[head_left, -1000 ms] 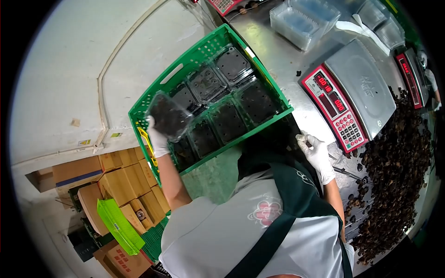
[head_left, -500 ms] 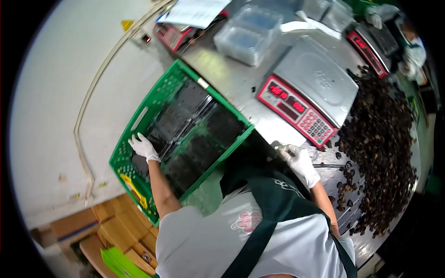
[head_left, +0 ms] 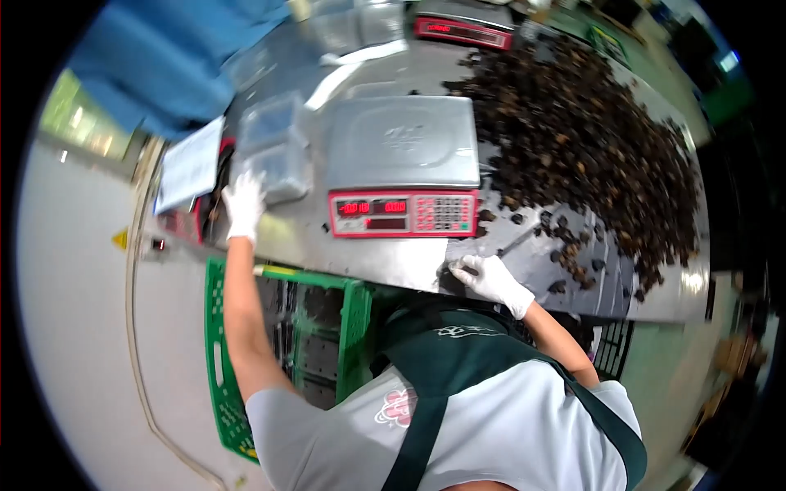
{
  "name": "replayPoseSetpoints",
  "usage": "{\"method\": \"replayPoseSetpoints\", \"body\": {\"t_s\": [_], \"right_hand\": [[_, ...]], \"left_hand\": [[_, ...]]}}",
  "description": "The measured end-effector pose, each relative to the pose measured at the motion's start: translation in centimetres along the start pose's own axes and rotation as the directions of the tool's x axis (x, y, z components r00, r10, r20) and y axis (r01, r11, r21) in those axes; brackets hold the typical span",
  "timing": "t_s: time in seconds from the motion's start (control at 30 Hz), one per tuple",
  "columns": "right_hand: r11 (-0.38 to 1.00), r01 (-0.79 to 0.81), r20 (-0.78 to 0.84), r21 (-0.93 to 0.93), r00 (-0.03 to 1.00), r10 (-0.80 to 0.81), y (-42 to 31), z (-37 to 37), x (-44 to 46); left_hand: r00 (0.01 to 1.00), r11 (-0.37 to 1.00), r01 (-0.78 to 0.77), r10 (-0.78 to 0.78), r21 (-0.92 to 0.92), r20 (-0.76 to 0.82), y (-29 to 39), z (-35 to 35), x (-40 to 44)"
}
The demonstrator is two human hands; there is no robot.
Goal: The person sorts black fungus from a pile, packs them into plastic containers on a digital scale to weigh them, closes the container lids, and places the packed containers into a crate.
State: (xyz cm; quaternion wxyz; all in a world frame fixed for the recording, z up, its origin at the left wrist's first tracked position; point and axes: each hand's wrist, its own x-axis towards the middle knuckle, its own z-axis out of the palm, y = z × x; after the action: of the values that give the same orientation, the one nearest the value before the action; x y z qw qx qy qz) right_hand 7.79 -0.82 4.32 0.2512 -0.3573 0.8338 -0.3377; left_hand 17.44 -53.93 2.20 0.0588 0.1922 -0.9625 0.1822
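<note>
My left hand (head_left: pixel 244 203), in a white glove, reaches to the near left side of the clear plastic containers (head_left: pixel 277 168). Its fingers are spread, and the fingertips overlap the nearest container; whether they touch it I cannot tell. Also gloved in white, my right hand (head_left: pixel 494 283) rests by the table's front edge with its fingers curled together. Whatever lies in that pinch is too small to make out. Between and beyond my hands stands a red and silver digital scale (head_left: pixel 403 143) with a bare pan and lit red digits.
Small dark dried pieces, perhaps mushrooms (head_left: pixel 573 123), form a heap on the metal table (head_left: pixel 286 237). A second scale (head_left: pixel 463 31) stands at the back. A clipboard with paper (head_left: pixel 190 168) lies left. Below it, a green crate (head_left: pixel 214 327) holds dark-filled packs.
My left hand has left the green crate and moved up to the clear containers. My view has turned toward the table. My right hand stays curled near the table edge.
</note>
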Motion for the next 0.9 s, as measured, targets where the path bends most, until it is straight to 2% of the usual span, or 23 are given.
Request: {"method": "replayPoseSetpoints", "body": {"t_s": [0.13, 0.17, 0.23, 0.27, 0.3, 0.33, 0.4, 0.47, 0.5, 0.53, 0.6, 0.67, 0.7, 0.8, 0.83, 0.87, 0.9], "right_hand": [[0.992, -0.116, -0.096, 0.048, 0.988, 0.120, 2.2, -0.6, -2.2], [0.983, -0.169, -0.078, 0.066, 0.982, 0.174, 1.3, -1.8, -2.8], [0.971, -0.221, -0.091, 0.088, 0.969, 0.229, 1.9, -2.1, -3.5], [0.968, -0.237, -0.078, 0.086, 0.967, 0.244, 2.3, -2.3, -3.9], [0.968, -0.234, -0.084, 0.097, 0.967, 0.242, 2.9, -2.1, -4.2], [0.963, -0.245, -0.098, 0.111, 0.962, 0.256, 3.4, -1.9, -4.4], [0.959, -0.255, -0.112, 0.122, 0.957, 0.269, 4.3, -1.8, -4.9], [0.955, -0.260, -0.134, 0.140, 0.951, 0.279, 5.2, -1.7, -5.4], [0.955, -0.258, -0.150, 0.148, 0.948, 0.280, 5.6, -1.8, -5.6], [0.945, -0.297, -0.137, 0.136, 0.939, 0.314, 5.3, -2.5, -5.9], [0.942, -0.311, -0.162, 0.126, 0.930, 0.329, 6.2, -2.6, -6.5], [0.935, -0.335, -0.242, 0.114, 0.904, 0.353, 7.4, -2.8, -7.4], [0.921, -0.371, -0.293, 0.119, 0.873, 0.390, 7.5, -3.3, -8.1], [0.886, -0.436, -0.462, 0.156, 0.761, 0.456, 9.2, -4.6, -10.4], [0.858, -0.496, -0.503, 0.134, 0.712, 0.490, 9.1, -5.6, -11.4], [0.824, -0.555, -0.543, 0.116, 0.659, 0.521, 9.2, -6.4, -12.4], [0.792, -0.607, -0.592, 0.064, 0.616, 0.520, 10.2, -6.3, -13.3]], "left_hand": [[0.983, 0.988, -0.148, 0.152, 0.043, -0.103, -1.2, -2.2, 1.0], [0.991, 0.989, -0.114, 0.121, 0.095, -0.065, -0.7, -4.1, 1.2], [0.986, 0.971, -0.148, 0.160, 0.190, -0.050, -2.0, -2.9, 2.0], [0.983, 0.974, -0.181, 0.184, 0.138, -0.007, -2.5, -3.6, 2.3], [0.983, 0.982, -0.183, 0.184, -0.039, 0.010, -3.6, -3.8, 2.9], [0.993, 0.980, -0.104, 0.112, -0.171, 0.040, -5.6, -2.8, 3.8], [0.980, 0.916, 0.185, -0.146, -0.355, 0.136, -5.9, -5.3, 5.1], [0.973, 0.800, 0.201, -0.228, -0.566, 0.023, -2.0, -10.0, 5.7], [0.976, 0.888, 0.046, -0.138, -0.457, -0.170, -0.5, -10.8, 6.2], [0.978, 0.889, 0.034, -0.123, -0.457, -0.166, 1.9, -12.1, 6.6], [0.939, 0.803, -0.247, 0.059, -0.543, -0.340, 7.8, -14.9, 6.8], [0.944, 0.721, -0.312, 0.160, -0.619, -0.289, 13.5, -15.4, 6.3], [0.963, 0.711, -0.271, 0.194, -0.649, -0.189, 16.3, -15.8, 5.7], [0.949, 0.755, -0.222, 0.313, -0.617, 0.041, 21.7, -14.2, 5.0], [0.934, 0.759, -0.313, 0.356, -0.571, -0.040, 22.0, -12.7, 5.2], [0.931, 0.757, -0.320, 0.363, -0.570, -0.041, 22.3, -13.7, 5.5], [0.923, 0.787, -0.236, 0.365, -0.570, 0.121, 22.3, -15.0, 5.7]]}}
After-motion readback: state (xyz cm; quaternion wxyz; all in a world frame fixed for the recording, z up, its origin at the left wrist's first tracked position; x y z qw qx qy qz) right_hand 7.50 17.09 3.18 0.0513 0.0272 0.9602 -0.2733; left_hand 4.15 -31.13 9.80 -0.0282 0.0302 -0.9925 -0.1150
